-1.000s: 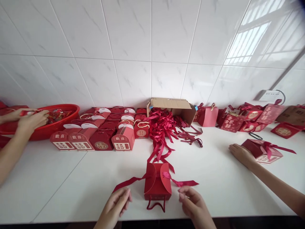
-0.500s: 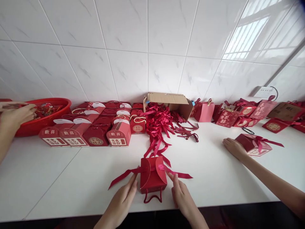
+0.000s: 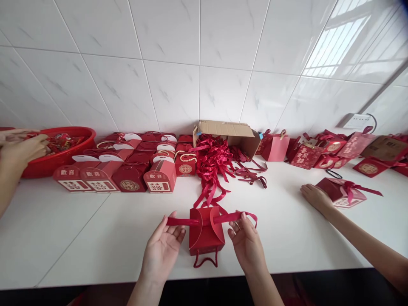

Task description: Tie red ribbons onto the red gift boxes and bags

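Note:
A small red gift box (image 3: 206,238) stands on the white table in front of me, its curved top flaps folded over and a dark red cord handle (image 3: 205,260) hanging at the near side. A red ribbon (image 3: 183,222) threads through the flaps and stretches out to both sides. My left hand (image 3: 164,244), palm up, pinches the ribbon's left end between thumb and finger. On the other side my right hand (image 3: 247,238) pinches the right part, its tail looping past the fingers. Neither hand touches the box.
Rows of red gift boxes (image 3: 129,174) stand left. A pile of ribbons (image 3: 213,157) spills from a cardboard box (image 3: 226,128). Another person's hands (image 3: 24,146) work over a red basin (image 3: 91,135). Another hand (image 3: 315,197) rests beside a bow-tied box (image 3: 342,193) at right.
Both hands have moved from beside the box up to the ribbon and now hold it. The ribbon, drooping outward before, is lifted and drawn straight on both sides.

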Demonstrator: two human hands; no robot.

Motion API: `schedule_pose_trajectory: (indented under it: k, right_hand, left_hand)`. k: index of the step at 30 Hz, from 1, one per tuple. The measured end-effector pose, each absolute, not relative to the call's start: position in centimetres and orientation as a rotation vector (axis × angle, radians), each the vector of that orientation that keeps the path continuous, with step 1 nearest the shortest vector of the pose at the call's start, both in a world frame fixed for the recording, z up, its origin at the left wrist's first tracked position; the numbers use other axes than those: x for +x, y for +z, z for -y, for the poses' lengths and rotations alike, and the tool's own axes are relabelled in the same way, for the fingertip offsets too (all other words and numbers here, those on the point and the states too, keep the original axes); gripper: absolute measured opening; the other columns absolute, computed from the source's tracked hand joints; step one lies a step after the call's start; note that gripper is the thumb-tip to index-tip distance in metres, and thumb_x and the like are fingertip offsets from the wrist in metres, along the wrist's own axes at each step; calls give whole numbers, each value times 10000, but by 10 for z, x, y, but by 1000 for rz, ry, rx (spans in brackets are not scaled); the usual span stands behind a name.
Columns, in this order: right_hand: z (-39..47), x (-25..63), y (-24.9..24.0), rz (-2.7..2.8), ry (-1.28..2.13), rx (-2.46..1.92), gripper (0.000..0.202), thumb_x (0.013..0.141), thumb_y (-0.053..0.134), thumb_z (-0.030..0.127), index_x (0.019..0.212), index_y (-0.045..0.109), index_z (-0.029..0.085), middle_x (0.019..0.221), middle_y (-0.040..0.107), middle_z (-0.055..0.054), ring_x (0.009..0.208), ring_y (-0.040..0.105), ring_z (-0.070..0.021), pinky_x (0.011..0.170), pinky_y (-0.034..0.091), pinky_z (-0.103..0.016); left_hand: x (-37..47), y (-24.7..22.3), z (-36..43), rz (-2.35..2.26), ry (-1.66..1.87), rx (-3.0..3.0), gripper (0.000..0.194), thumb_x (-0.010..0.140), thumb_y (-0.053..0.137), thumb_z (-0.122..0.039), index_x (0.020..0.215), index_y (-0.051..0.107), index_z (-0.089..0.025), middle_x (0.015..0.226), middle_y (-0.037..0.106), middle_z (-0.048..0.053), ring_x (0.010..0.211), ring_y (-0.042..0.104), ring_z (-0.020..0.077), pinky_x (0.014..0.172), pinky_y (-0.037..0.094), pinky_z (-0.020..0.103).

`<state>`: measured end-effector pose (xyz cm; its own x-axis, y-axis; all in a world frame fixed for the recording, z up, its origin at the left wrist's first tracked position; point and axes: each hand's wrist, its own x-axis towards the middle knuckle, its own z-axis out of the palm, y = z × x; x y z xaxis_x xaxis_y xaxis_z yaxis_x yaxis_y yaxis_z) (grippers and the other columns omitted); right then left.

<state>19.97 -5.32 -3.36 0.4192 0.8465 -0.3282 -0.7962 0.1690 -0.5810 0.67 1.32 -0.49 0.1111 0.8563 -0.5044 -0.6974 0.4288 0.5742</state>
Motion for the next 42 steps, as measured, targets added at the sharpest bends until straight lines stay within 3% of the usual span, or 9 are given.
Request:
schedule_pose_trajectory:
  k: [6, 9, 11, 15, 27, 30, 33, 38, 42]
  right_hand:
    - [53, 204, -61, -154, 1227, -791, 191, 662, 815, 265, 722, 646, 199, 667, 645, 31, 640, 638, -96, 517, 483, -174]
    - [57, 205, -68, -6, 1129, -969, 236, 646, 813, 348, 703, 642, 195, 669, 639, 11, 628, 606, -116, 519, 461, -209]
    - [62, 207, -65, 244, 963, -1200, 296, 684, 767, 439, 634, 619, 188, 633, 609, -2, 592, 551, -127, 532, 434, -247]
    - [65, 209, -57, 704, 631, -1625, 447, 766, 628, 522, 490, 454, 216, 498, 438, 13, 493, 384, -134, 498, 318, -291]
    - [44, 197, -63, 908, 700, -1575, 357, 710, 662, 419, 472, 487, 218, 479, 451, 16, 469, 341, -126, 490, 250, -281]
    - [45, 198, -62, 826, 732, -1523, 345, 688, 705, 433, 478, 553, 206, 485, 495, 6, 477, 378, -130, 493, 286, -284]
    - [50, 203, -62, 668, 771, -1457, 327, 688, 727, 469, 543, 640, 188, 509, 545, -9, 511, 476, -151, 513, 385, -294]
    - [57, 219, -58, 394, 861, -1225, 301, 684, 747, 465, 796, 707, 188, 804, 690, -48, 743, 668, -191, 720, 561, -354]
    - [58, 231, -47, 294, 892, -1079, 251, 688, 761, 416, 770, 677, 194, 703, 664, -18, 702, 667, -172, 768, 577, -368]
  left_hand:
    - [6, -31, -10, -1081, 1049, 416, 229, 892, 471, -156, 891, 699, -131, 808, 700, 88, 730, 682, 160, 706, 572, 311]
    - [2, -42, -10, -1183, 1052, 587, 166, 838, 564, -225, 802, 698, -135, 807, 708, 99, 733, 673, 192, 662, 542, 308]
    - [-2, -45, -9, -1296, 1074, 739, 208, 769, 666, -325, 671, 678, -143, 699, 681, 73, 647, 620, 183, 581, 475, 269]
    - [-7, -49, -5, -1500, 1064, 1135, 417, 672, 730, -492, 438, 575, -184, 439, 491, -1, 491, 435, 145, 520, 333, 255]
    - [16, -46, -4, -1631, 846, 1568, 444, 728, 631, -483, 416, 447, -226, 417, 477, 3, 427, 396, 165, 464, 255, 263]
    - [14, -45, -6, -1581, 891, 1545, 440, 711, 654, -485, 413, 468, -220, 423, 493, 4, 441, 409, 164, 471, 273, 276]
    - [5, -44, -13, -1504, 957, 1456, 417, 689, 666, -523, 447, 566, -199, 465, 572, 30, 504, 516, 193, 506, 358, 288]
    - [-16, -33, -28, -1472, 1131, 1172, 412, 620, 721, -546, 595, 656, -140, 597, 680, 94, 549, 613, 201, 500, 421, 272]
    - [-26, -14, -30, -1387, 1258, 1062, 422, 596, 733, -552, 592, 623, -144, 590, 664, 84, 559, 634, 202, 507, 442, 273]
